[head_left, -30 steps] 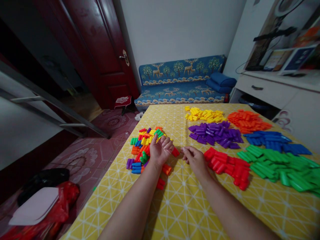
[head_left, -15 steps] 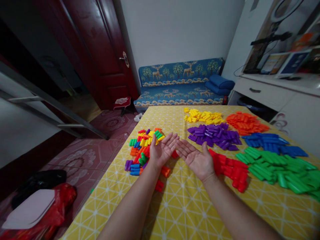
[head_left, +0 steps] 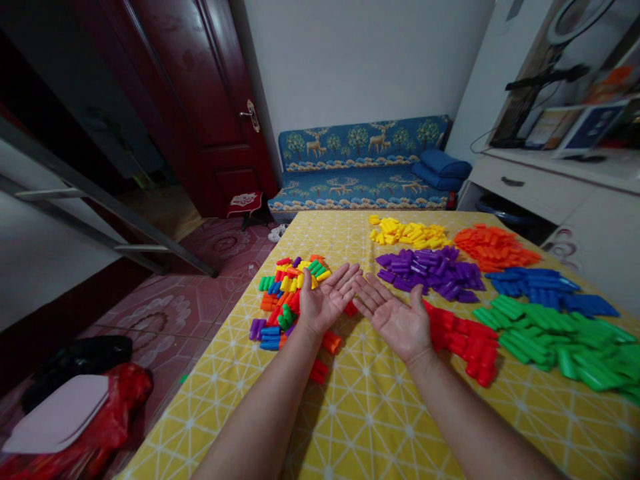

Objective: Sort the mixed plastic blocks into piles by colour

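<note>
Both my hands are held palm up over the yellow tablecloth (head_left: 360,413), fingers stretched out and empty. My left hand (head_left: 325,300) hovers beside a mixed pile of small plastic blocks (head_left: 285,293) in many colours. My right hand (head_left: 395,313) is just left of the red block pile (head_left: 465,337). A few loose red and orange blocks (head_left: 327,343) lie under and near my left wrist.
Sorted piles lie on the right: yellow (head_left: 407,233), purple (head_left: 430,267), orange (head_left: 493,245), blue (head_left: 540,285), green (head_left: 555,333). Beyond the table stand a blue patterned sofa (head_left: 360,170), a dark red door (head_left: 200,100) and a white cabinet (head_left: 560,183). A red bag (head_left: 115,407) lies on the floor at left.
One second ago both hands were curled, fingers closed, near the blocks. They have since turned palm up and opened flat, holding nothing. The piles have not moved.
</note>
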A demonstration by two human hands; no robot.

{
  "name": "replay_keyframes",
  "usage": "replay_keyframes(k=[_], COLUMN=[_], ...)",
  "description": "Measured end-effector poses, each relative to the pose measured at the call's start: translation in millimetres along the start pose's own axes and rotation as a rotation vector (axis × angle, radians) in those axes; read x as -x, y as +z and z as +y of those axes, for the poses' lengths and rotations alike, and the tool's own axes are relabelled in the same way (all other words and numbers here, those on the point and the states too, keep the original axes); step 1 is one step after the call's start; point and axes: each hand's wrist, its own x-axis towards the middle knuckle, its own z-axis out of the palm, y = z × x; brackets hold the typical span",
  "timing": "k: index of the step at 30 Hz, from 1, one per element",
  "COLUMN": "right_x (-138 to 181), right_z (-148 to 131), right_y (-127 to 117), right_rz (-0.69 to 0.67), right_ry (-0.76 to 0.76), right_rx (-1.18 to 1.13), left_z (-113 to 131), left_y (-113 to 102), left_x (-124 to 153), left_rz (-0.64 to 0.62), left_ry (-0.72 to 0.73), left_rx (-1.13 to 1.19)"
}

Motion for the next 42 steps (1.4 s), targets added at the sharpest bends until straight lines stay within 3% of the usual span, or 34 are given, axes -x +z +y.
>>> replay_keyframes(k=[5, 10, 13, 16, 22, 27, 31, 36, 40, 42], right_x=[3, 16, 18, 15, 6, 8, 7, -2, -8, -8], right_z=[2, 21, 37, 47, 51, 54, 49, 45, 47, 47], right_y=[7, 31, 43, 43, 27, 21, 17, 2, -6, -7], right_rz=[-0.029, -0.197, -0.226, -0.131, 0.062, 0.162, 0.133, 0.304, 0.4, 0.408], right_ry=[-0.109, -0.39, -0.388, -0.363, -0.367, -0.27, -0.206, -0.289, -0.306, -0.284], right_rx=[0.392, 1.323, 1.744, 1.908, 1.962, 1.907, 1.806, 1.496, 1.275, 1.236], left_z=[-2, -7, -8, -11, -29, -39, -33, -6, 41, 65], left_y=[5, 8, 7, 6, 6, -1, 3, 31, 44, 36], left_x=[1, 2, 2, 2, 2, -2, -1, 1, -17, -33], left_rz=[0.04, 0.016, 0.027, 0.041, 0.055, 0.27, 0.291, 0.243, 0.442, 0.503], left_ry=[-0.035, -0.102, -0.122, -0.131, -0.092, 0.229, 0.312, 0.284, 0.436, 0.38], left_rx=[-0.077, -0.094, -0.095, -0.107, -0.419, -1.018, -1.368, -1.7, -1.887, -2.097])
